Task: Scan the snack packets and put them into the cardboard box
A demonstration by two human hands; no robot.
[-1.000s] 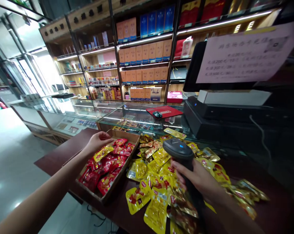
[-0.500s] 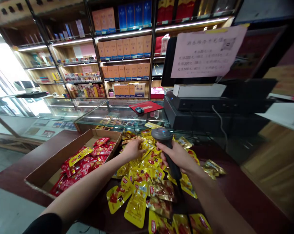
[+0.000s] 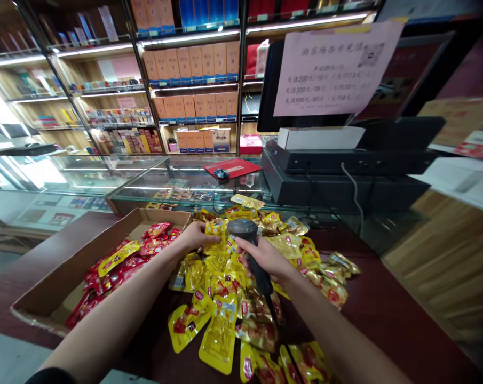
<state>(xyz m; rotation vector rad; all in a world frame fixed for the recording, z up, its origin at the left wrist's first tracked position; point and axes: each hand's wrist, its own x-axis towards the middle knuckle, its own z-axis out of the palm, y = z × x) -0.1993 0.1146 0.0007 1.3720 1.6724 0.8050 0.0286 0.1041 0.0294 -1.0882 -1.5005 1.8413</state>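
Note:
A yellow snack packet (image 3: 216, 230) is pinched in my left hand (image 3: 195, 236), lifted over the heap at its far left side. My right hand (image 3: 271, 260) is wrapped round the handle of a black barcode scanner (image 3: 242, 228); its head is just right of that packet. Beneath both hands, yellow and gold snack packets (image 3: 225, 282) lie in a loose pile on the dark red table (image 3: 369, 314). Left of them stands an open cardboard box (image 3: 37, 285) with red packets (image 3: 123, 274) in it and one yellow packet (image 3: 118, 257) on top.
A glass display counter (image 3: 161, 186) runs behind the table, carrying a red mouse pad (image 3: 241, 166) and a mouse (image 3: 221, 173). At right stand a monitor with a pink paper sign (image 3: 333, 69) and a black cash drawer (image 3: 337, 186). Boxed goods (image 3: 201, 64) line the back shelves.
My left hand has drawn left and up with a yellow packet now showing in its fingers. The scanner has shifted left toward it, and the whole view has turned slightly.

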